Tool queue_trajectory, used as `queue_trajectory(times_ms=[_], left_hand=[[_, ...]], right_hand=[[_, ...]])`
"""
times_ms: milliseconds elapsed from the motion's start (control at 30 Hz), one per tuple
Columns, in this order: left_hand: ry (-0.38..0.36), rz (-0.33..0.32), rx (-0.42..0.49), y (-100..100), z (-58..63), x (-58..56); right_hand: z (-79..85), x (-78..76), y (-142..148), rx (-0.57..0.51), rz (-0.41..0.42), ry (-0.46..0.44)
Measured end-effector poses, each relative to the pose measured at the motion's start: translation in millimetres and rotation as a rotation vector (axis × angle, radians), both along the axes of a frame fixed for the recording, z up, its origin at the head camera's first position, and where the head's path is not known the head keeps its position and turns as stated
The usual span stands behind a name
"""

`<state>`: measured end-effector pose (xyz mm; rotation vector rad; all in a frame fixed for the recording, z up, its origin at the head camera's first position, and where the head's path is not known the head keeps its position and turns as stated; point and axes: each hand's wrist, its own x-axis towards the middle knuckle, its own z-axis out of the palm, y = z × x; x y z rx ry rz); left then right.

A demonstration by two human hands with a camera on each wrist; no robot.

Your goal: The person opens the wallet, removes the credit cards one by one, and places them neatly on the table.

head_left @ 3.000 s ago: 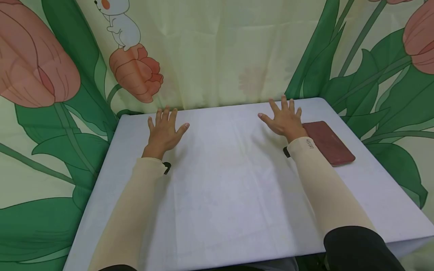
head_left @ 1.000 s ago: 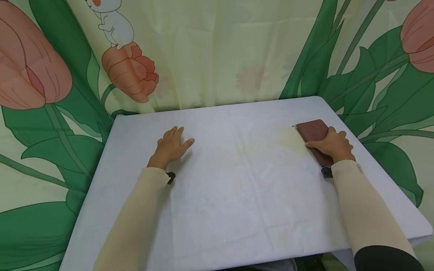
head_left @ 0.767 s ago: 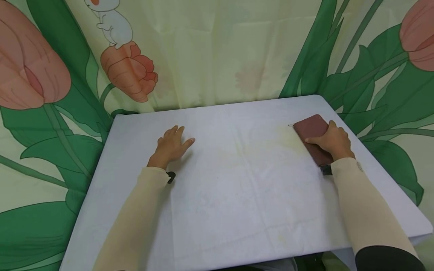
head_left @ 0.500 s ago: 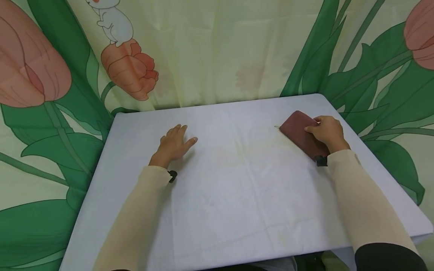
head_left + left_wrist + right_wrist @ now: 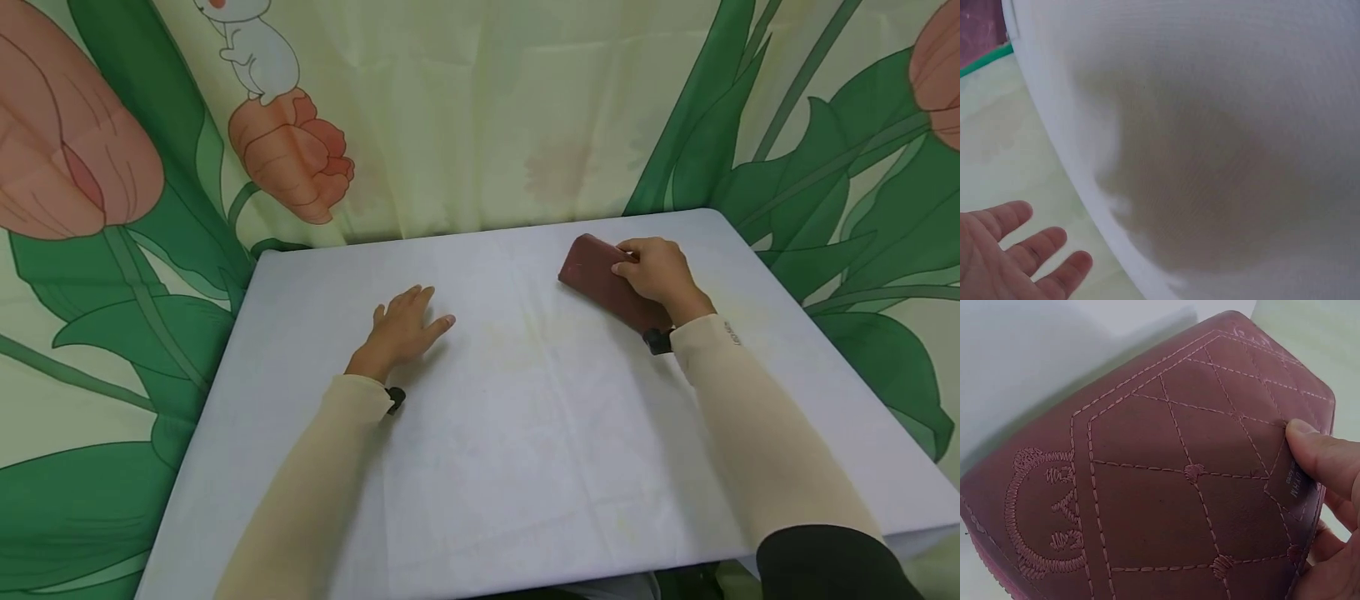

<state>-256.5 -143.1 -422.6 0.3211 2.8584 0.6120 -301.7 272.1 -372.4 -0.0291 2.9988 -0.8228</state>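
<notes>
head view: stitched maroon wallet (image 5: 606, 282) right of centre in the upper half of the frame, tilted above the worktop (image 5: 480, 467); whether its low edge touches the cloth, cannot tell. right hand's (image 5: 660, 271) grip pinches one long edge, thumb on the near face. left hand (image 5: 405, 329), left of centre, has fingers spread, holding nothing.

risks, my judgement: edge-only hold leaves the far end unsupported; if the pinch slackens, smooth cover could slip or the wallet swivel about the thumb. carried low, a corner could catch and ruck the cloth.

against half a second ago: wallet and right hand shifted leftward in frame, wallet tipped steeper; left hand slightly rightward; zip pull no longer visible.
</notes>
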Motion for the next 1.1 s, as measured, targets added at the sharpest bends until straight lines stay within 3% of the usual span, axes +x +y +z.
queue_trajectory(times_ms=[300, 500, 867, 1100], left_hand=[[-0.001, -0.058, 0.148, 7, -7.3, 2.4], [-0.011, -0.086, 0.262, 15, -17.5, -2.9], [-0.196, -0.037, 0.568, 16, -27.2, -6.3], [-0.276, -0.027, 0.554, 6, -24.9, -4.0]], right_hand=[[1.5, -3.5, -62, 0.011, 0.209, 0.066], [0.7, 1.6, -99, 0.024, 0.349, 0.101], [4.5, 13.9, -141, -0.011, 0.6, 0.16], [6.7, 15.2, -148, 0.006, 0.651, 0.167]])
